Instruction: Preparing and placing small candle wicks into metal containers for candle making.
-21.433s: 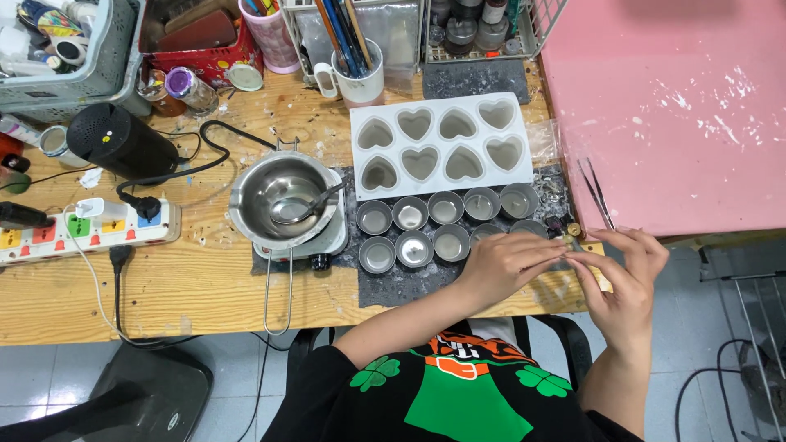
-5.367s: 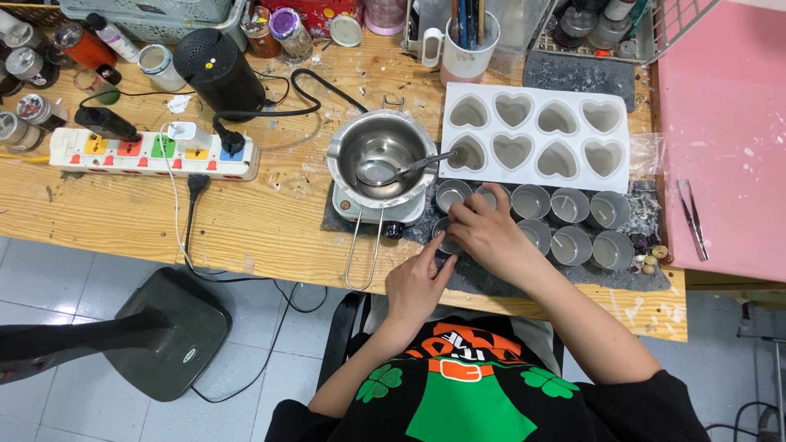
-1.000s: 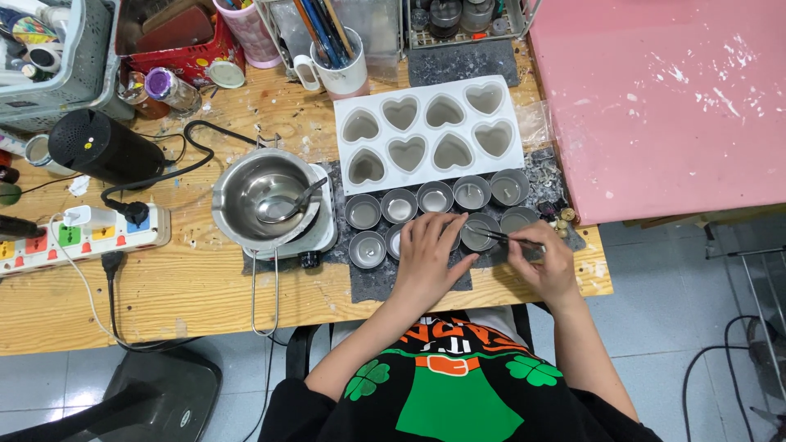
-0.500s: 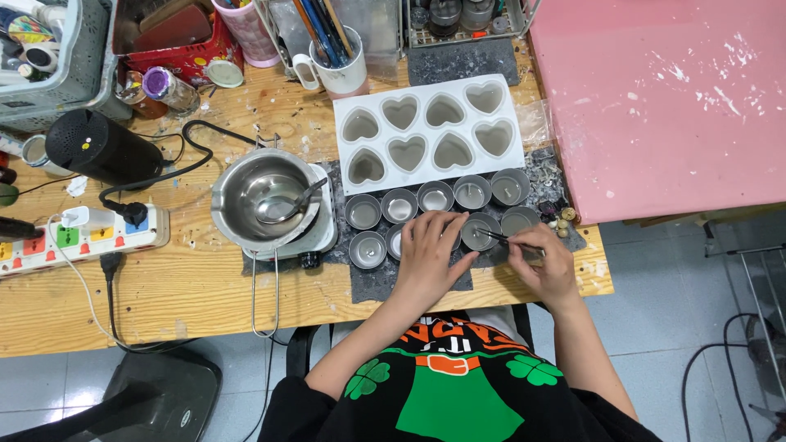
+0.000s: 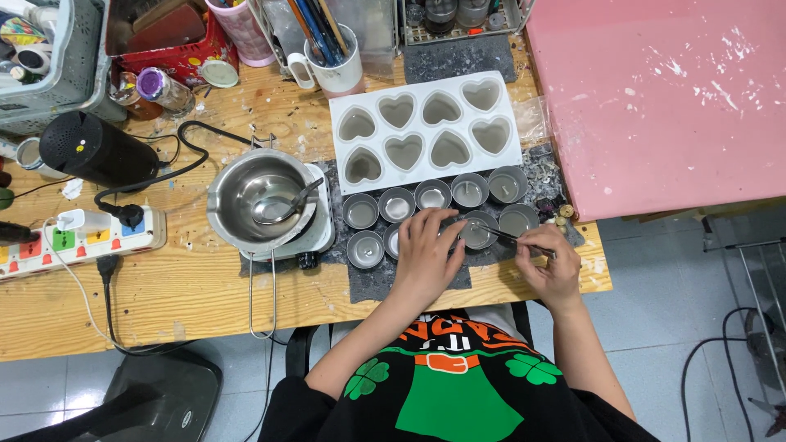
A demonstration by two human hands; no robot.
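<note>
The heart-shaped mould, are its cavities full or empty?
Empty: all eight hearts in the white mould show bare, shadowed bottoms.

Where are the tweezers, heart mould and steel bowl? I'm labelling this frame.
tweezers (image 5: 509,238), head view, mid-shaft.
heart mould (image 5: 423,129), head view, white centre ridge.
steel bowl (image 5: 237,190), head view, inner wall.

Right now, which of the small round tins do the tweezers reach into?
The front-row tin beside the left hand; the right hand's tweezers point into it.

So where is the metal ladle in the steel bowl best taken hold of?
By the free end of the ladle handle, coming from the right and above. Its scoop lies low in the steel bowl, while the handle slants up over the right rim, near the left hand.
</note>
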